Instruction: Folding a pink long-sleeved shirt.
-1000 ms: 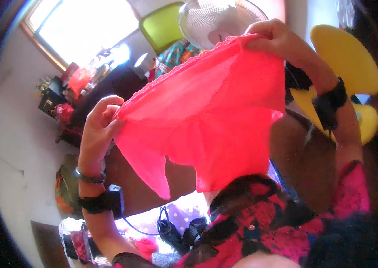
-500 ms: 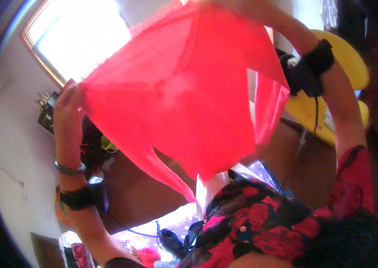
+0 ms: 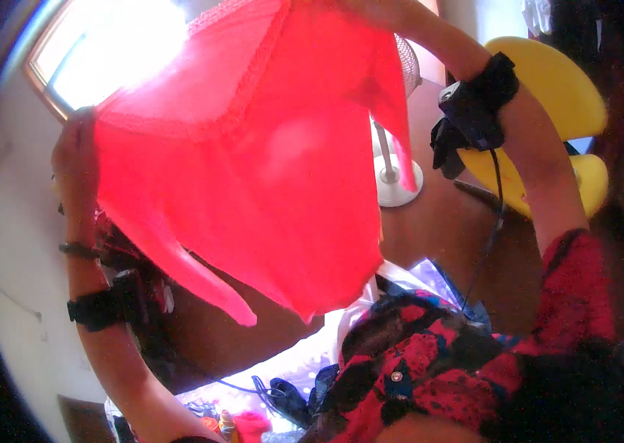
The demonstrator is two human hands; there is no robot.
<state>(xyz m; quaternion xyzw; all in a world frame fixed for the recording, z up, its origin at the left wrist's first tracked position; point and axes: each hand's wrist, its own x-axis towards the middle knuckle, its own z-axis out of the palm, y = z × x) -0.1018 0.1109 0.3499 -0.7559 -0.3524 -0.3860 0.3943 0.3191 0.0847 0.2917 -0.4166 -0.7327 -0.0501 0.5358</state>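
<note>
A bright red long-sleeved top [image 3: 290,162] with a fuzzy, fringed edge hangs spread out in front of me and fills the middle of the view. Its sleeves dangle at the left and right sides. At the left, my left hand [image 3: 76,151] is closed on one corner of it. My right hand [image 3: 374,11] holds the garment up by its top, at the upper picture edge, where the fingers are cut off from view. Both wrists wear black bands with small devices.
A bright window [image 3: 116,55] lies at the upper left. Behind the top stands a fan with a white round base [image 3: 398,184]. A yellow chair [image 3: 559,88] is at the right. Below me are a pale dotted cloth [image 3: 282,362] and a red bundle [image 3: 253,426].
The red top and both hands have shifted left. More of its fringed edge shows, folded over toward me. The fan's base has come into sight behind it.
</note>
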